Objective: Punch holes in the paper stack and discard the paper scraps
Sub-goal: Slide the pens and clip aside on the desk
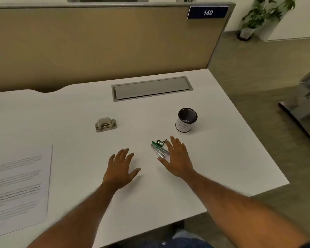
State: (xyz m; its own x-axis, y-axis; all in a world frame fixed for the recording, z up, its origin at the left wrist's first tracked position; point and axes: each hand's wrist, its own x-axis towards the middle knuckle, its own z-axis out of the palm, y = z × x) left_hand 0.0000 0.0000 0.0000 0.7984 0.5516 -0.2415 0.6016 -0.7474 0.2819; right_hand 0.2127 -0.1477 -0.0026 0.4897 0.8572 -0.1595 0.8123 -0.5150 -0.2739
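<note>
Your view cuts the paper stack (19,187) off at the left edge, so you see only part of it, lying flat on the white counter (222,158) with blurred lines of print you cannot read. Beside your right hand (177,158) lies a small cluster of desk items (158,148): green and silver pieces, something dark at the far end. They are too small and smeared to count or name, and your fingers cover the near side of them. Your forearms are blurred low in the frame.

You have one hole punch (106,124), grey-beige, standing alone toward the middle of the counter, well apart from the paper and from both hands. One dark cup (186,120) with a white label stands to the right, beyond your right hand; white bits show inside it, though what they are is hard to tell. One grey cable hatch (151,88) sits closed in the counter near the tan partition (97,43), which carries one blue plate (208,13) reading 140.

Your left hand (121,167) is spread flat, palm down, over bare counter, its grip wide open and holding nothing. Your right hand is also splayed, grip open, fingertips at the edge of the cluster; whether they touch it cannot be told.
</note>
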